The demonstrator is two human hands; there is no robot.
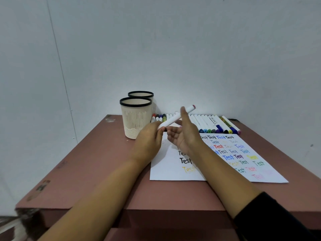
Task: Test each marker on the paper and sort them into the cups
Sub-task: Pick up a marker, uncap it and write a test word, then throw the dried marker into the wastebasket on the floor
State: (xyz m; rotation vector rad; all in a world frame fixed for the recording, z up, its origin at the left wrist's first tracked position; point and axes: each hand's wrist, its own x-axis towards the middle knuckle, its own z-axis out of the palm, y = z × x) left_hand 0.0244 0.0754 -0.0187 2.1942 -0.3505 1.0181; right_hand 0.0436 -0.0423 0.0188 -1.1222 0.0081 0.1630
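The sheet of paper (161,168) lying on the reddish-brown table (97,171) carries the word "Test" written over and over in rows. It appears in thick black, blue, red, green, yellow and a faint pink near the paper's near right corner, and some of the paler words are hard to read. Along the far edge of the paper lies a row of markers (206,123), mostly white barrels with coloured caps. One near the right end has a yellow label whose print is too small to make out. Just beyond the paper's far left corner stand two cream cups with black rims. The front cup (133,122) has a ribbed wall and a woven-look base, and the back cup (141,94) stands right behind it. Only the top of each inner wall shows, so what is inside cannot be told. Above the far left part of the paper, both hands meet on a single marker (173,118), a white one tilted up to the right with a reddish far end. The left hand (147,141) pinches its lower end. The right hand (185,136), coming out of a black sleeve (271,216), has its thumb laid across the barrel and its fingers curled below, and seems to be gripping it.
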